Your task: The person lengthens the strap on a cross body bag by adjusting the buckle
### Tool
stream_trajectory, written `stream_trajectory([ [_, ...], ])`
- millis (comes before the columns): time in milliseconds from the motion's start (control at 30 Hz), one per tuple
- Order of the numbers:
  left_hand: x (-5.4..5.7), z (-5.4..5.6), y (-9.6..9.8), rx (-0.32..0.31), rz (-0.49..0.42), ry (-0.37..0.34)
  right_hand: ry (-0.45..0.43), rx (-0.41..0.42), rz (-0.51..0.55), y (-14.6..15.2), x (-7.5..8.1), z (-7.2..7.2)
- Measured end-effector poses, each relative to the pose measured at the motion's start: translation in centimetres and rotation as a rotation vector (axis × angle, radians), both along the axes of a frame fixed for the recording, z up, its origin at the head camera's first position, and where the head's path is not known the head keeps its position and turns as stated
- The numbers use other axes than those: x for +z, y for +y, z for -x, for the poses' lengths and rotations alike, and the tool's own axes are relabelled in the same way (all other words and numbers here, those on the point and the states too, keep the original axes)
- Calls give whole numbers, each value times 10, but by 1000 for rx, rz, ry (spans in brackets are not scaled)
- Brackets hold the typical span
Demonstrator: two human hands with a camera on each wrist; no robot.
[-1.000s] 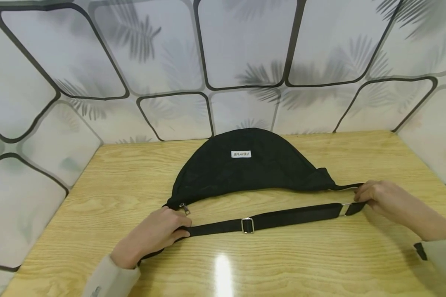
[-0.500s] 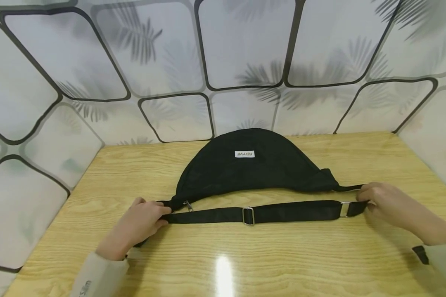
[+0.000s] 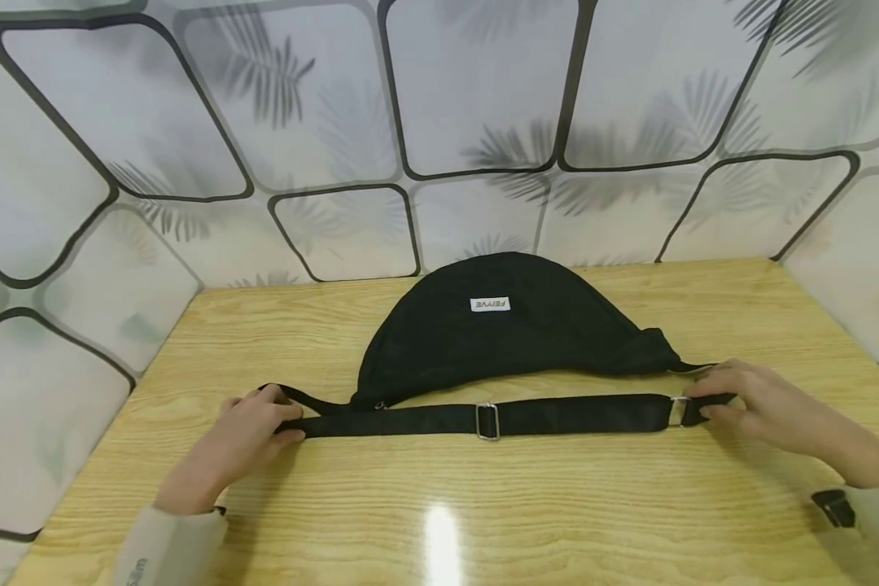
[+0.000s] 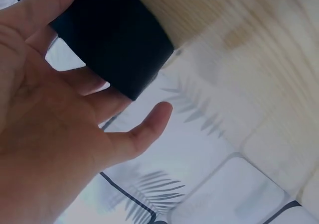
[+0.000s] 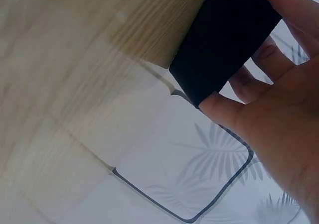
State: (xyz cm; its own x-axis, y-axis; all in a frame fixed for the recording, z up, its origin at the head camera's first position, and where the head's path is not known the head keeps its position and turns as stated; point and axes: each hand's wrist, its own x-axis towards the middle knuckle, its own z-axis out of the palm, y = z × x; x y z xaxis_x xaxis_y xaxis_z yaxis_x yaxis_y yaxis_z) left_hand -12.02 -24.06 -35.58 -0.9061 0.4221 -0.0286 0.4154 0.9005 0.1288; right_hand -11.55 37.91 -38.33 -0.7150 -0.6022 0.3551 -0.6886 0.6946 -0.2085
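A black half-moon waist bag [image 3: 498,338] lies on the table with its white label [image 3: 490,304] upside down. In front of its curved edge, the black strap [image 3: 410,420] is stretched nearly straight from hand to hand. My left hand [image 3: 238,443] grips the strap's folded left end, and in the left wrist view the strap [image 4: 119,40] passes between thumb and fingers. My right hand [image 3: 769,407] pinches the right end beside a metal ring [image 3: 678,411]; the right wrist view has the strap [image 5: 224,45] under its thumb. A metal slider [image 3: 487,422] sits mid-strap.
The wood-grain table [image 3: 520,505] reaches back to a wall covering [image 3: 476,89] printed with leaves and dark outlines, which also rises on the left and right. A bright light reflection [image 3: 442,541] shows on the near tabletop.
My left hand has moved left and slightly up along the strap, pulling it straighter and closer to the bag. The bag has slid slightly right; my right hand stays nearly in place.
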Motion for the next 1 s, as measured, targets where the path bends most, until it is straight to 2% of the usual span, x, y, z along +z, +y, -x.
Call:
stream_trajectory([
  [67, 0, 0, -1, 17, -1, -3, -14, 30, 10, -1, 1, 0],
  [200, 2, 0, -3, 64, -35, -59, -73, 127, 51, -2, 2, -2],
  [300, 4, 0, -4, 89, -60, -89, -182, 145, 75, -2, 4, -6],
  [433, 6, 0, -6, 46, -49, -64, -332, 116, 81, -3, 9, -10],
  [600, 10, -2, -8, 5, -21, -57, -441, 120, 73, -4, 14, -11],
  [700, 12, -4, -9, 4, -10, -84, -480, 189, 102, -7, 14, -12],
  [800, 14, -5, -9, 0, -5, -122, -556, 284, 150, -9, 15, -14],
  [867, 16, -6, -7, -4, -17, -159, -638, 348, 187, -13, 15, -17],
  [933, 16, -8, -5, -25, -42, -192, -736, 377, 210, -16, 17, -21],
  [1000, 16, -10, -3, -58, -73, -225, -789, 391, 212, -18, 15, -26],
])
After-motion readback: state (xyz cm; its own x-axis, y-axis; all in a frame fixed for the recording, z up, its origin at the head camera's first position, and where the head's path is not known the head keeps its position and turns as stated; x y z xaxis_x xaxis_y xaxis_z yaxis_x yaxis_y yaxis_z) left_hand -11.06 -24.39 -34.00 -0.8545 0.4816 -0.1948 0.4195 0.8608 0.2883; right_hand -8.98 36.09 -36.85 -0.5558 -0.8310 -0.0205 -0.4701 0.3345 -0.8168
